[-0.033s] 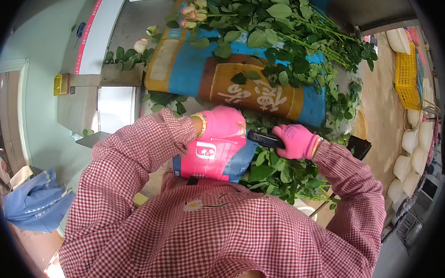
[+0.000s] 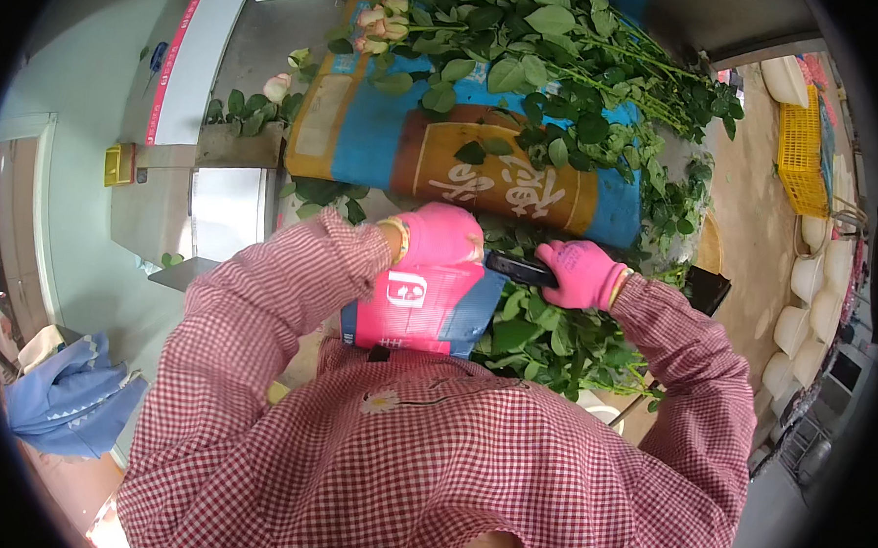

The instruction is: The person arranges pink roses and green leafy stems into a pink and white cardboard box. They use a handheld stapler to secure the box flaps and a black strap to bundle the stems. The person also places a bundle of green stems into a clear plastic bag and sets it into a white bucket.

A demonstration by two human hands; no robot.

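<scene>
A pink and blue corrugated wrapper lies in front of my chest, with leafy green stems sticking out of its right side. My left hand, in a pink glove, is closed on the wrapper's far edge. In my right hand, also pink-gloved, is a black stapler. Its front end meets the wrapper's edge just right of my left hand. Whatever flower heads the wrapper covers are hidden.
Beyond my hands, long-stemmed roses with pale pink heads lie across a blue and brown printed sheet on the table. Another pale rose lies to the left. White basins and a yellow crate stand on the floor at right.
Both hands, the stapler and the wrapper's far edge have shifted very slightly left and away from me. Both grips look the same.
</scene>
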